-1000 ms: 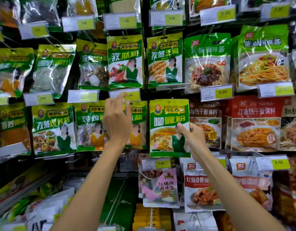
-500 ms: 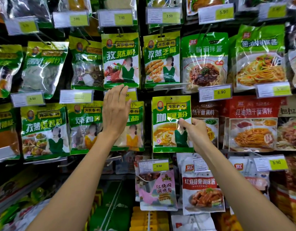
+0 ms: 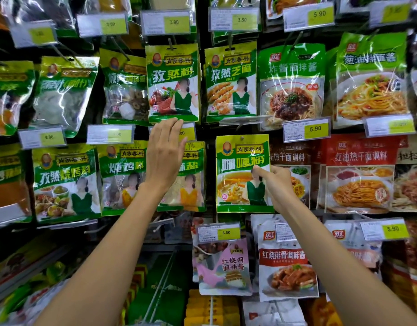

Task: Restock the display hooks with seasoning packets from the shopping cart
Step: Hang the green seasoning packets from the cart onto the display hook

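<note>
Packed display hooks: a curry powder packet (image 3: 244,172) is being hung.
It is pinched at its edge by the right hand (image 3: 276,184); the left hand (image 3: 165,156), open and empty, is raised at a price tag (image 3: 187,132); the hole must next be threaded onto its hook.

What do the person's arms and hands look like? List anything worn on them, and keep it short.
Both forearms are bare right up to the bottom edge of the picture: no sleeves show. The left hand and the right hand wear no gloves, and no ring, watch, bracelet or band is visible on the fingers or wrists. The fingernails that show look short and unpainted. No marks or tattoos can be seen.
</note>
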{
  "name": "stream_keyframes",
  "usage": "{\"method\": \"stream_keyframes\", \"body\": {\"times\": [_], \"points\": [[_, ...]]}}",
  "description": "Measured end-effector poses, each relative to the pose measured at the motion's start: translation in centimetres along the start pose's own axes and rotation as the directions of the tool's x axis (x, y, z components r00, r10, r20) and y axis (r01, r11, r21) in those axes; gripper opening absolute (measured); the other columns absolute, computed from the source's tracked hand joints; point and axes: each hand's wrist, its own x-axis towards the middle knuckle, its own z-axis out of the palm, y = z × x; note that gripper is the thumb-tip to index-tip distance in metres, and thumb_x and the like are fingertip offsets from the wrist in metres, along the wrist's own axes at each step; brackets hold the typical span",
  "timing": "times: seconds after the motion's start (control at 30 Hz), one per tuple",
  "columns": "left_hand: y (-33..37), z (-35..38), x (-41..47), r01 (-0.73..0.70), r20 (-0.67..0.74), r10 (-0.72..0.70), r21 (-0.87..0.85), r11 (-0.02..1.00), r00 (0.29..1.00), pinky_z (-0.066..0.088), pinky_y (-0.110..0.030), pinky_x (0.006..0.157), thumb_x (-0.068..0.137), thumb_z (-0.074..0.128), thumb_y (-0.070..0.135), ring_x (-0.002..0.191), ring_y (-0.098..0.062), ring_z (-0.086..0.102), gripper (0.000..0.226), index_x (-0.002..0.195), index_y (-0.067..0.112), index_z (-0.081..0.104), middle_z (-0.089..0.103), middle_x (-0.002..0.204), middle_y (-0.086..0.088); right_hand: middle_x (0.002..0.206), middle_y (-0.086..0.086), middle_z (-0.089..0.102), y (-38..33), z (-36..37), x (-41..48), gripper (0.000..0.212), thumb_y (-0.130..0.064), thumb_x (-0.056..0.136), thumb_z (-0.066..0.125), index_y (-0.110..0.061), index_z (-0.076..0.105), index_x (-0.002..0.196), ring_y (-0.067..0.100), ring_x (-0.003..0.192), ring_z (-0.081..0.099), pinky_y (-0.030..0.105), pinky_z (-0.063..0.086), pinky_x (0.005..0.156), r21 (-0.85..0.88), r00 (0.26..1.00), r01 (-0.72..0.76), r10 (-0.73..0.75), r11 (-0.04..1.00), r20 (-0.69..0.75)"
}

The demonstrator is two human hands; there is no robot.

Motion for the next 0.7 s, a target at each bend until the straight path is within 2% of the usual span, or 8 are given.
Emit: {"method": "stream_keyframes", "body": {"times": [0.07, 0.17, 0.2, 0.27, 0.3, 0.4, 0.6, 0.7], "points": [[0.0, 0.0, 0.0, 0.001, 0.001, -0.001, -0.005, 1.000, 1.000, 0.038, -0.046, 0.107, 0.097, 0.051, 0.018, 0.120, -0.034, 0.051, 0.039, 0.129, -0.004, 0.051, 0.056, 0.126, -0.021, 0.079, 0.014, 0.051, 0.2, 0.1, 0.1, 0.038, -0.010, 0.084, 0.064, -0.008, 0.042, 0.053, 0.030, 0.105, 0.055, 0.053, 0.039, 0.098, -0.029, 1.000, -0.021, 0.021, 0.999, -0.002], [-0.1, 0.0, 0.0, -0.001, -0.006, 0.001, -0.004, 1.000, 1.000, 0.038, -0.045, 0.106, 0.097, 0.051, 0.019, 0.120, -0.034, 0.051, 0.039, 0.129, -0.003, 0.051, 0.056, 0.125, -0.021, 0.069, 0.015, 0.052, 0.5, 0.5, 0.6, 0.038, -0.012, 0.085, 0.065, -0.006, 0.045, 0.054, 0.037, 0.090, 0.058, 0.044, 0.044, 0.083, -0.063, 0.999, -0.038, 0.036, 0.997, -0.030], [-0.1, 0.0, 0.1, -0.005, -0.012, 0.005, -0.001, 1.000, 1.000, 0.039, -0.045, 0.106, 0.097, 0.050, 0.019, 0.119, -0.034, 0.052, 0.039, 0.128, -0.003, 0.051, 0.056, 0.125, -0.020, 0.079, 0.021, 0.060, 0.5, 0.8, 0.9, 0.032, -0.014, 0.086, 0.065, -0.002, 0.051, 0.060, 0.039, 0.094, 0.058, 0.041, 0.042, 0.078, -0.079, 0.998, -0.037, 0.033, 0.996, -0.047], [-0.1, 0.0, 0.1, -0.014, -0.022, 0.014, 0.000, 1.000, 1.000, 0.039, -0.045, 0.105, 0.097, 0.050, 0.020, 0.119, -0.034, 0.052, 0.038, 0.128, -0.003, 0.051, 0.056, 0.125, -0.020, 0.109, 0.026, 0.063, 0.6, 1.2, 1.5, 0.029, -0.018, 0.088, 0.066, 0.011, 0.063, 0.090, 0.040, 0.107, 0.056, 0.046, 0.043, 0.077, -0.122, 0.994, -0.037, 0.024, 0.992, -0.104], [-0.1, 0.1, 0.1, -0.016, -0.025, 0.016, -0.001, 1.000, 1.000, 0.039, -0.045, 0.105, 0.097, 0.050, 0.020, 0.119, -0.034, 0.052, 0.038, 0.128, -0.003, 0.051, 0.056, 0.125, -0.020, 0.110, 0.024, 0.064, 0.8, 1.3, 1.9, 0.032, -0.019, 0.087, 0.066, 0.011, 0.064, 0.098, 0.038, 0.106, 0.057, 0.047, 0.043, 0.077, -0.137, 0.992, -0.037, 0.020, 0.990, -0.123], [-0.3, 0.2, 0.0, -0.022, -0.031, 0.022, -0.002, 1.000, 0.999, 0.040, -0.045, 0.105, 0.097, 0.051, 0.020, 0.119, -0.034, 0.052, 0.038, 0.128, -0.003, 0.052, 0.057, 0.125, -0.019, 0.092, 0.016, 0.068, 1.3, 1.3, 2.6, 0.022, -0.021, 0.088, 0.066, 0.000, 0.066, 0.082, 0.027, 0.084, 0.058, 0.035, 0.042, 0.071, -0.192, 0.990, 0.007, -0.034, 0.981, -0.140], [0.3, 0.0, -0.3, -0.015, -0.061, 0.013, -0.026, 1.000, 0.998, 0.038, -0.045, 0.107, 0.097, 0.051, 0.018, 0.121, -0.034, 0.051, 0.038, 0.128, -0.003, 0.051, 0.055, 0.128, -0.020, 0.101, 0.014, 0.070, 2.1, 0.5, 2.4, 0.026, -0.023, 0.091, 0.063, -0.001, 0.068, 0.103, 0.026, 0.092, 0.062, 0.032, 0.043, 0.074, -0.347, 0.976, 0.104, -0.163, 0.932, -0.146], [2.1, 0.0, -2.1, -0.009, -0.131, -0.002, -0.088, 0.996, 0.991, 0.039, -0.043, 0.105, 0.097, 0.049, 0.015, 0.120, -0.034, 0.052, 0.034, 0.126, -0.002, 0.053, 0.056, 0.128, -0.019, 0.102, 0.008, 0.067, 2.8, -1.6, 0.1, 0.026, -0.020, 0.094, 0.059, -0.003, 0.063, 0.113, 0.017, 0.090, 0.059, 0.029, 0.048, 0.079, -0.403, 0.956, 0.169, -0.249, 0.899, -0.154]]}}
